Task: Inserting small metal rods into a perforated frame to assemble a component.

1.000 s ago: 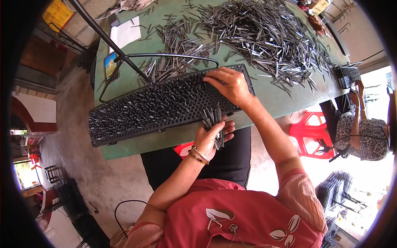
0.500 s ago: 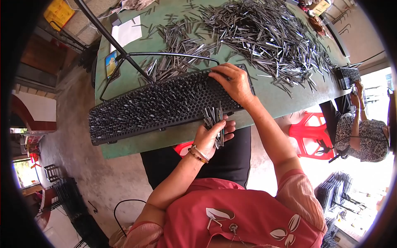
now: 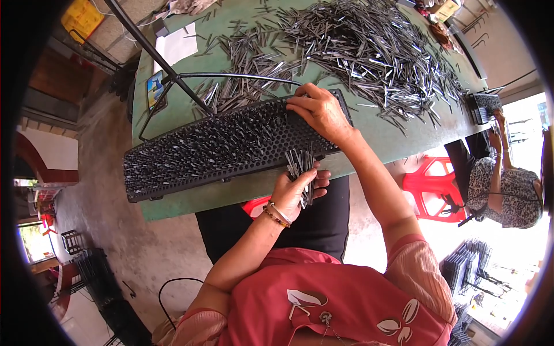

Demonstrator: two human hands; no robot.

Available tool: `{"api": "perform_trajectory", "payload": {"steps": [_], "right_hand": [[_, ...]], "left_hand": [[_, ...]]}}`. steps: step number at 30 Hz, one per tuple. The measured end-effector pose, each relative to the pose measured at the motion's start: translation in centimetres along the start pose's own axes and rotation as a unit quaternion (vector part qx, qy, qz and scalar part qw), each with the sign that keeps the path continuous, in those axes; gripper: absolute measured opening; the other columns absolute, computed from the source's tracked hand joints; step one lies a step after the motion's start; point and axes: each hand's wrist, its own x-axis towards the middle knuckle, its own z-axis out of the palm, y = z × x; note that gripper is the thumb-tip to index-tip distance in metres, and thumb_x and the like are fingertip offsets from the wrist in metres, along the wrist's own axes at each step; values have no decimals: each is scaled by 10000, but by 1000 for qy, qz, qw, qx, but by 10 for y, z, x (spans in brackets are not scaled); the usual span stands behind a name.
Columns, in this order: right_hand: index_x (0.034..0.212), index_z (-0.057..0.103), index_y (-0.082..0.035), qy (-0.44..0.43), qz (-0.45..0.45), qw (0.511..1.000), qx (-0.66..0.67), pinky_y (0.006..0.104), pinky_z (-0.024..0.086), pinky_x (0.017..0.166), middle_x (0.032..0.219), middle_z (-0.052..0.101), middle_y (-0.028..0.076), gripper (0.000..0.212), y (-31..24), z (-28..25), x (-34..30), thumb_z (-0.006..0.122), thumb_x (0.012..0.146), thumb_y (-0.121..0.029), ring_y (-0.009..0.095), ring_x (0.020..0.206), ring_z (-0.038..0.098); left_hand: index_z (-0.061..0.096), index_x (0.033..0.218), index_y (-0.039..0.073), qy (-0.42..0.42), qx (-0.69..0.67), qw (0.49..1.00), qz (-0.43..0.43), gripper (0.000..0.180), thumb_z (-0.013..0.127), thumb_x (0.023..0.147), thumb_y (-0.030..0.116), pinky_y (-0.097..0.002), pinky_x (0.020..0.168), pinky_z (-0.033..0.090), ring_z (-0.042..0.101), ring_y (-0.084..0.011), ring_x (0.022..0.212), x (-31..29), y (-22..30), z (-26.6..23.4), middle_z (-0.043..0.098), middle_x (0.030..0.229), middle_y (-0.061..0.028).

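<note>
A long black tray [image 3: 271, 164] with rows of round holes lies slanted along the table's near edge. Dark, thin strips [image 3: 190, 147] stand packed upright in its left and middle holes, while bare holes show toward the right end. My left hand [image 3: 291, 190] is closed around a bundle of similar loose strips [image 3: 300, 167], just in front of the tray's near edge. Over the tray's far edge, by the border of the filled holes, my right hand [image 3: 323, 112] has its thumb and fingers pinched. What sits between those fingertips is too small to make out.
A big heap of loose strips [image 3: 375, 52] covers the green table [image 3: 179, 205] beyond the tray. A black metal bar frame [image 3: 242, 75] crosses behind it. A phone [image 3: 156, 89] and white paper [image 3: 176, 45] lie at left. Another person [image 3: 502, 190] works at right near a red stool [image 3: 433, 184].
My right hand has shifted slightly left along the tray's far edge, its fingers drawing more tightly together. My left hand and its bundle have barely moved.
</note>
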Motion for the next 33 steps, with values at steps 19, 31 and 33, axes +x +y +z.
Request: {"api": "perform_trajectory", "payload": {"steps": [19, 31, 33], "right_hand": [[913, 666, 46, -45, 406, 858, 310, 206, 382, 492, 654, 592, 1, 277, -27, -44, -16, 672, 846, -222, 41, 549, 488], [934, 671, 7, 95, 334, 907, 240, 215, 403, 492, 662, 617, 8, 235, -6, -5, -5, 678, 846, -210, 45, 542, 501], [937, 667, -1, 87, 295, 933, 188, 226, 416, 504, 669, 625, 27, 208, -3, -2, -7, 673, 844, -187, 58, 547, 517]], "left_hand": [[579, 1097, 57, 12, 38, 998, 58, 239, 582, 899, 190, -241, 564, 475, 606, -119, 714, 4, 1, -1, 660, 960, -105], [567, 1086, 50, 24, 27, 999, 38, 221, 578, 895, 162, -232, 550, 478, 595, -109, 690, 2, -2, -1, 658, 945, -115], [567, 1075, 50, 20, 29, 999, 40, 210, 578, 895, 158, -230, 546, 482, 596, -107, 689, 2, -3, -1, 658, 940, -117]]}}
